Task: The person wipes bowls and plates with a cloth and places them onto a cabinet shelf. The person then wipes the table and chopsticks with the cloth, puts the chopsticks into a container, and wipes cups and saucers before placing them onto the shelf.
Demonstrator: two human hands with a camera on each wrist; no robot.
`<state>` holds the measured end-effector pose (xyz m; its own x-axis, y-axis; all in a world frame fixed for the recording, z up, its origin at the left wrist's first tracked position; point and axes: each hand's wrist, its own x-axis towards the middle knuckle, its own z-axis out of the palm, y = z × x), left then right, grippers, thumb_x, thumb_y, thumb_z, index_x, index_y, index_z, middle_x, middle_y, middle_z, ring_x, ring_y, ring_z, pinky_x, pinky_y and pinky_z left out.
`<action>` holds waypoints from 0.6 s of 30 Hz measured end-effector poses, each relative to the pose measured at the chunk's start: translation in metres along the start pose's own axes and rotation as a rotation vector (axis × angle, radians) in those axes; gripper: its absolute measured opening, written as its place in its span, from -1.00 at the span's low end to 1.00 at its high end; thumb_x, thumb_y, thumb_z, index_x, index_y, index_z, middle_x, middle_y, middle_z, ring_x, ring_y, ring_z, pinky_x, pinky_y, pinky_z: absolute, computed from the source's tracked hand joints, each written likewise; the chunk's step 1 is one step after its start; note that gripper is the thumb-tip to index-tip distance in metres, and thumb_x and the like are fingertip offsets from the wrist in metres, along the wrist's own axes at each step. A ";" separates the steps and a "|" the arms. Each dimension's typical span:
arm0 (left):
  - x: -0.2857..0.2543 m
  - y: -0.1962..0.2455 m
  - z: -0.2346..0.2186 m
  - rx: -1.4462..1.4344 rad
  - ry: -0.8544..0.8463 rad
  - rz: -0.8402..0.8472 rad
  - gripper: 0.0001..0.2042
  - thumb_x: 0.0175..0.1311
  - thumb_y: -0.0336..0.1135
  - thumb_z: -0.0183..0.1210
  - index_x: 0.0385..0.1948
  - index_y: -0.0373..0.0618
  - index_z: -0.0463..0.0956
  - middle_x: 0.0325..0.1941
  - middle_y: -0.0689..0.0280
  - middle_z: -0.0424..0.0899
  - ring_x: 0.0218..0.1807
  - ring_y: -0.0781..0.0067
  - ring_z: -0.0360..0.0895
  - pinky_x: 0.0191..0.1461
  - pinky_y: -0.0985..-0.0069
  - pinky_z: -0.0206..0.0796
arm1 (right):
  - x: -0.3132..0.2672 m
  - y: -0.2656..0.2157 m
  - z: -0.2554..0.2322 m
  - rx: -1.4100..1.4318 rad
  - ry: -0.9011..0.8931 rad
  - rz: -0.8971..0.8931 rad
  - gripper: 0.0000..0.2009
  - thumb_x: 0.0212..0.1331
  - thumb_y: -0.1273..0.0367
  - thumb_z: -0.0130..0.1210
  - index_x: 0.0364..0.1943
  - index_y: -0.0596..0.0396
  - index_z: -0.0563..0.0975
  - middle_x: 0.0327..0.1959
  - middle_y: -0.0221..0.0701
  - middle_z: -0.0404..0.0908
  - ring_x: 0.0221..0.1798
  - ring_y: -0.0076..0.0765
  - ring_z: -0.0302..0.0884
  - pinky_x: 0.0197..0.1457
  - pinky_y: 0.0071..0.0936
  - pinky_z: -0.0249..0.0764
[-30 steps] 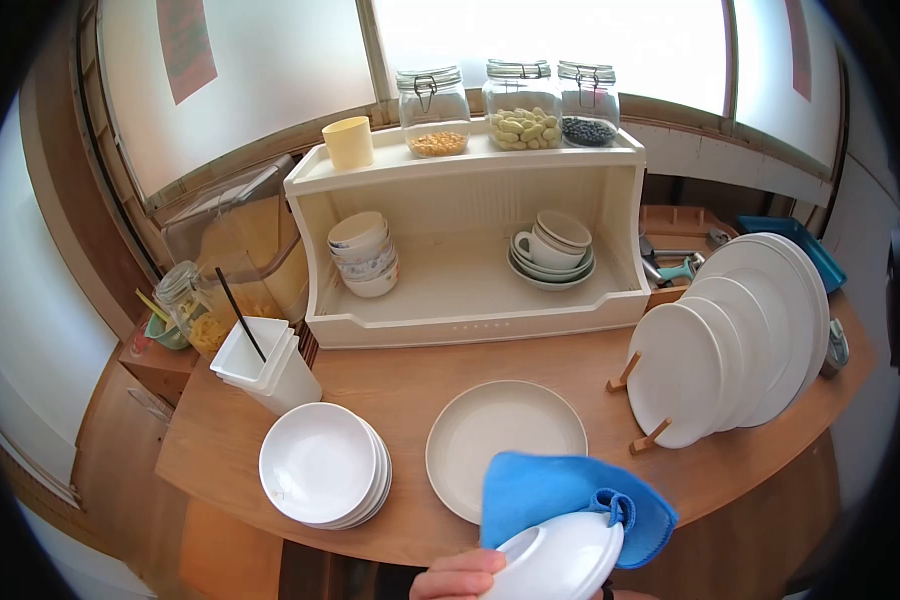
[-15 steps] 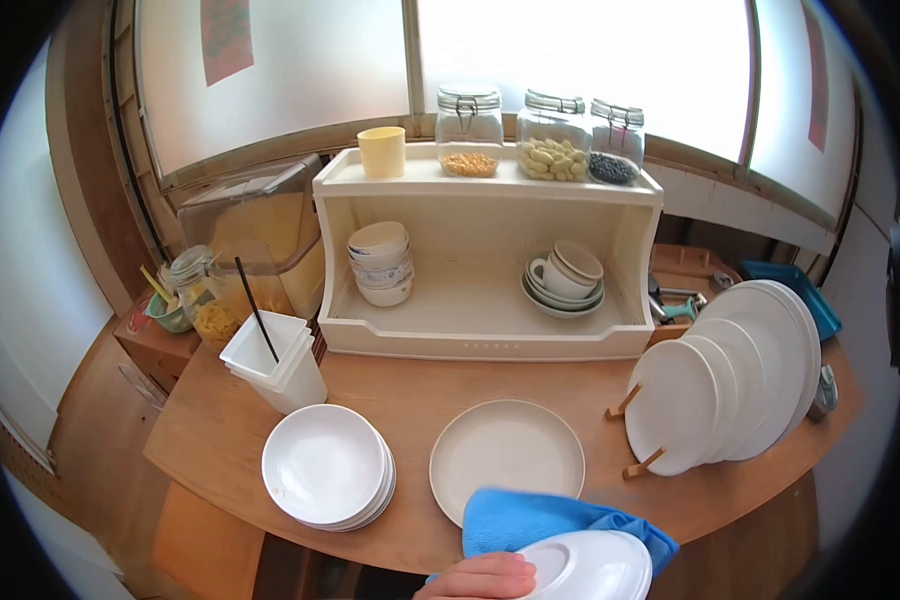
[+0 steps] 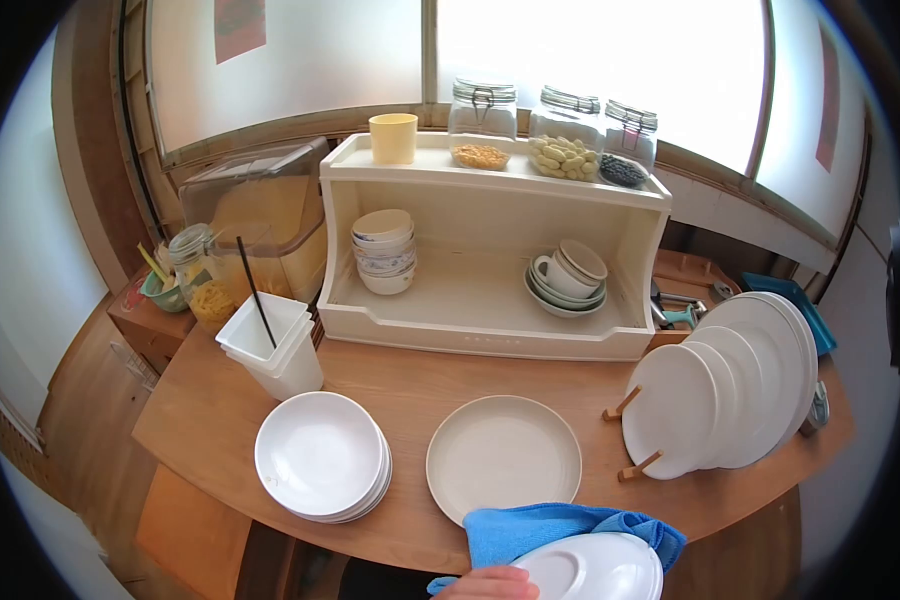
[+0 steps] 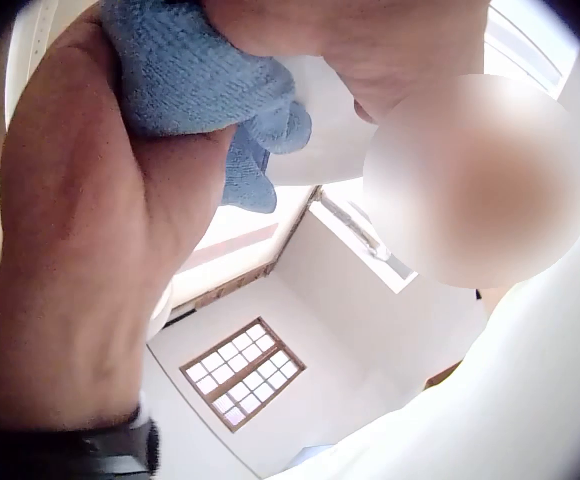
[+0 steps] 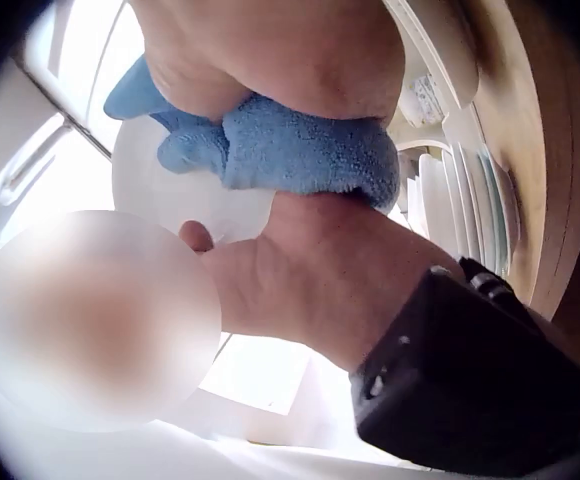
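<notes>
The left hand [image 3: 486, 586] lies at the bottom edge of the head view, its fingers [image 3: 508, 576] side by side, directed rightward, in a holding position. In the left wrist view, the left wrist [image 4: 65, 385] is at lower left. The right hand [image 5: 305, 260] is near the left; its thumb [image 5: 198, 236] projects, remaining fingers concealed.

Loc: kitch., prob. home | racked plates [image 3: 670, 410] | dry-food jars [image 3: 567, 157] | stacked bowls [image 3: 320, 455] | wd tbl [image 3: 405, 378]
</notes>
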<state>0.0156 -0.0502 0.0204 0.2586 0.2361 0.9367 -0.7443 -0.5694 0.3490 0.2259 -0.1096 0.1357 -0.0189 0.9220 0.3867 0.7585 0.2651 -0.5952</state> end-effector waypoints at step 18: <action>0.025 -0.013 0.022 0.112 -0.008 0.016 -0.73 0.36 -0.25 0.11 -0.03 -0.21 0.50 0.08 -0.06 0.54 0.10 -0.07 0.50 0.27 0.01 0.27 | -0.005 0.003 0.015 0.037 -0.024 0.087 -0.31 0.04 0.19 0.30 0.23 0.23 0.30 0.19 -0.17 0.40 0.28 0.07 0.34 0.26 -0.14 0.36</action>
<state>0.0455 -0.0542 0.0399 0.2525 0.2206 0.9421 -0.6748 -0.6576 0.3349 0.2188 -0.1089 0.1215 0.0301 0.9486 0.3150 0.7331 0.1932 -0.6521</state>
